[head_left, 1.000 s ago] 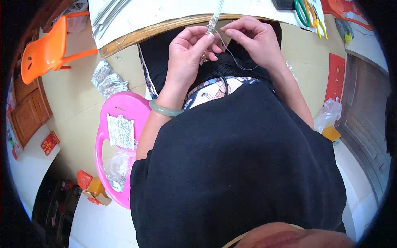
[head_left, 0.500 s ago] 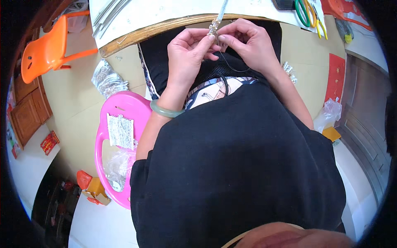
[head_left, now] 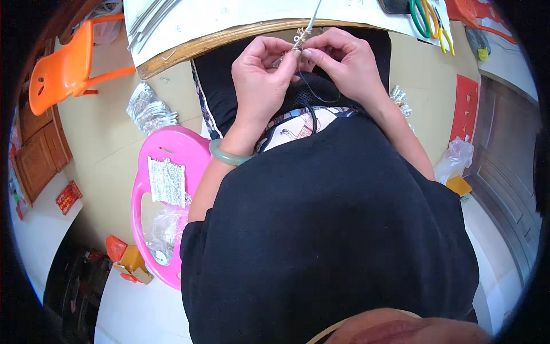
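Note:
Just short of the table's front edge, my two hands meet over my lap. My left hand pinches a thin silvery strip that carries small gold-coloured trinkets; the strip runs up over the wooden edge onto the table. Close against it, my right hand has thumb and forefinger pressed together at the same spot. A dark thin cord loops down below the fingers. What the right fingertips grip is too small to tell. A pale green bangle circles my left wrist.
The white-covered table has a wooden front edge. On it lie flat strips at left and green-handled scissors with yellow-handled pliers at right. A pink chair bearing a wound white card stands at my left, an orange chair beyond.
The silvery strip's upper end has shifted slightly right and now looks thinner and bent. The cord's loop has changed shape a little. Both hands stay nearly in place.

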A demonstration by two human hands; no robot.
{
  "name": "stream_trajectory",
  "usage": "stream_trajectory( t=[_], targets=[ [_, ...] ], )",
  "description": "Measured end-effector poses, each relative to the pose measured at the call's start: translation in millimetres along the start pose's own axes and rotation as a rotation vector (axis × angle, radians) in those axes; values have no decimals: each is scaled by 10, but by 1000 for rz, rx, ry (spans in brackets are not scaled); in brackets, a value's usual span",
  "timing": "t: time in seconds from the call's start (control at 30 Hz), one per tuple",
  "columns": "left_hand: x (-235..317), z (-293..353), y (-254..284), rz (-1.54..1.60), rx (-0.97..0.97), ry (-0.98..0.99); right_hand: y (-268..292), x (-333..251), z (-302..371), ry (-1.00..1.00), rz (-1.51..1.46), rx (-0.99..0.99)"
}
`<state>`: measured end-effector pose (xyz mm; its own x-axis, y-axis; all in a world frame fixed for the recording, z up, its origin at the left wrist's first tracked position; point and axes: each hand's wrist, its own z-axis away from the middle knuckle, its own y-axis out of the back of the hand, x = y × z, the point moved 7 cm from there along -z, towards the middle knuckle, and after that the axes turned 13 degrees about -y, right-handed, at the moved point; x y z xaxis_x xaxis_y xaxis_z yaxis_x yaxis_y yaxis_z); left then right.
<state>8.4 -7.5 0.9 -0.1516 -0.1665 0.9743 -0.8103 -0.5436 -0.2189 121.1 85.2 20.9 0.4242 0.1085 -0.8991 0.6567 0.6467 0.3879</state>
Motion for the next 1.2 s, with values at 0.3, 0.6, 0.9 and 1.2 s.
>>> stream_trajectory(
  t=[0.3, 0.6, 0.9, 1.2],
  targets=[
    [206, -46, 38, -405, 52, -352, -68, 78, -87, -129, -206, -41],
    [726, -319, -51, -974, -144, -895, -108, -322, -572, -129, -295, -402],
    [546, -468, 21, -1054, -103, -934, -294, -91, -843, -237, -365, -218],
    [495, -433, -27, -1029, -99, -925, -218, -50, -808, -270, -393, -310]
  ],
)
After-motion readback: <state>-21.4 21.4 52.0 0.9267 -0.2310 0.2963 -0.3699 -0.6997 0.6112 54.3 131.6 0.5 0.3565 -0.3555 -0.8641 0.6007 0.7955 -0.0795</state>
